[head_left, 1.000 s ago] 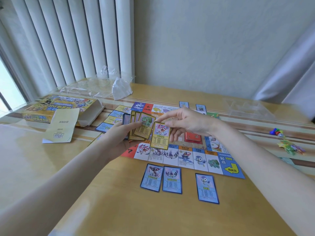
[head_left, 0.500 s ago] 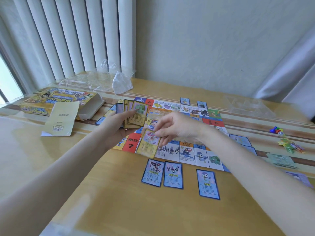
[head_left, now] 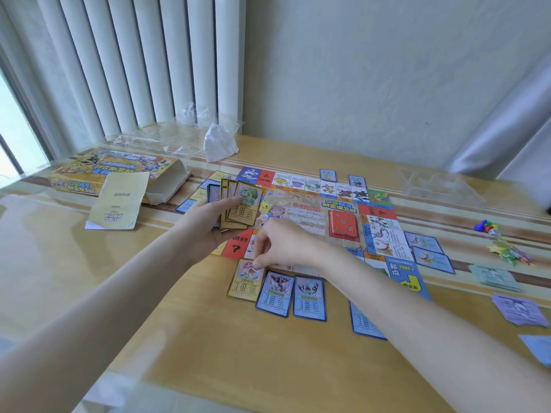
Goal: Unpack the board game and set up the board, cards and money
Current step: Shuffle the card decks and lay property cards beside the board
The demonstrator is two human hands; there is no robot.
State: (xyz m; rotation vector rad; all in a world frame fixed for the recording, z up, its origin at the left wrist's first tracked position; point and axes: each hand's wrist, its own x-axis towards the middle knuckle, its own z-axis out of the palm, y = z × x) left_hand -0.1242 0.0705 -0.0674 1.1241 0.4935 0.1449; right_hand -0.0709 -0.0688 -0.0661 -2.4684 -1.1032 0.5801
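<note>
Bright, even daylight from the window (head_left: 12,138) at far left, blown out to near white. Glossy table (head_left: 59,278) carries broad pale glare on its left half and near the bottom edge. Shadows soft and faint, just a slight dark edge under the forearms. Wide-angle distortion: blinds (head_left: 134,64) lean and fan out, near arms stretch large at the bottom corners. Overall softness, card print barely legible; the money piles (head_left: 518,308) at right are smeared.
</note>
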